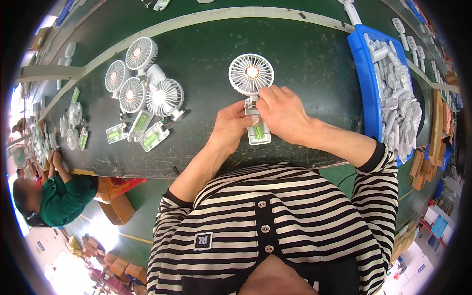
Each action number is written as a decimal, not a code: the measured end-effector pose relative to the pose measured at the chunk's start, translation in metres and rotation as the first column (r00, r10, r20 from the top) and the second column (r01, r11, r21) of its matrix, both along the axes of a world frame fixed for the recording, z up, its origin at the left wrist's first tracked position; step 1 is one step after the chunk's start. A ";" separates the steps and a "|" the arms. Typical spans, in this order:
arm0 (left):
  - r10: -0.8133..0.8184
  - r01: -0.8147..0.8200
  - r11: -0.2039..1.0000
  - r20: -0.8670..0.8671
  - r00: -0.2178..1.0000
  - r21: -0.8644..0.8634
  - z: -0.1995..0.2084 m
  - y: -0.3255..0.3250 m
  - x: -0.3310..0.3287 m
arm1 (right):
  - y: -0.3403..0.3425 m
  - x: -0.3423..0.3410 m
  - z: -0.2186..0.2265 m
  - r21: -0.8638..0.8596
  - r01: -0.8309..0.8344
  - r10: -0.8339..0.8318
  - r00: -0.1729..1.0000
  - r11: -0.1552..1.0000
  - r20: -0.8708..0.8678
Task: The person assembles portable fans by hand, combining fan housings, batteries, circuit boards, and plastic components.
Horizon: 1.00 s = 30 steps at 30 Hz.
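A white handheld fan (251, 73) with a round grille and a copper-coloured hub lies in front of me, its head pointing away. Its handle half (259, 133) is uncovered and shows a green part inside. My left hand (230, 125) pinches the handle from the left, thumb over a small pale piece. The fingers of my right hand (282, 112) are bent together at the neck just under the fan head; whatever they pinch there is hidden. Left of my hands lies a cluster of similar fans (132, 94) with opened handles (154, 136) holding green parts.
On the right stands a blue bin (363, 81) full of white plastic handle pieces (395, 98). A pale strip (236, 14) crosses the far side of the green table (314, 59). At the left, a person in a green top (66, 199) works along the same table beside more fans (73, 115).
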<state>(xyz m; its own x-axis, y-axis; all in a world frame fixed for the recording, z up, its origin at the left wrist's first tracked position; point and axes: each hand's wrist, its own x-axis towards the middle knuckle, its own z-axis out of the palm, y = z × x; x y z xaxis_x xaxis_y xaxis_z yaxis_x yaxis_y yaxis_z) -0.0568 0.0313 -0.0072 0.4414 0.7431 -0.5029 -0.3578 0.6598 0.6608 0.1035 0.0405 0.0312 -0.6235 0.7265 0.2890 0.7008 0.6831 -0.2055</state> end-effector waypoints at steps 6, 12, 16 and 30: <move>0.011 -0.011 1.000 -0.019 1.000 -0.021 -0.002 0.001 0.004 | -0.002 0.000 -0.005 0.012 -0.019 0.017 0.993 1.000 0.115; 0.020 -0.020 1.000 -0.049 0.999 0.002 -0.005 0.001 0.005 | -0.005 0.006 -0.021 -0.009 0.023 -0.024 0.999 1.000 -0.045; -0.013 0.016 0.999 -0.089 0.996 0.034 -0.006 0.002 0.004 | -0.002 0.007 -0.026 0.019 0.048 -0.045 0.989 0.999 -0.142; 0.061 -0.033 0.996 0.355 0.933 -0.085 -0.014 -0.001 -0.010 | -0.005 0.015 -0.008 -0.136 0.093 -0.129 0.948 0.986 -0.290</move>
<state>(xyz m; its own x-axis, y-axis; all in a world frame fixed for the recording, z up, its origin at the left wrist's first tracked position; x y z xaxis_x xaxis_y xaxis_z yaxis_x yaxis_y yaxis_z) -0.0668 0.0298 -0.0210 0.5679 0.7329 -0.3746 -0.5928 0.6799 0.4316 0.1181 0.0354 0.0229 -0.4361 0.8266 0.3557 0.6657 0.5623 -0.4906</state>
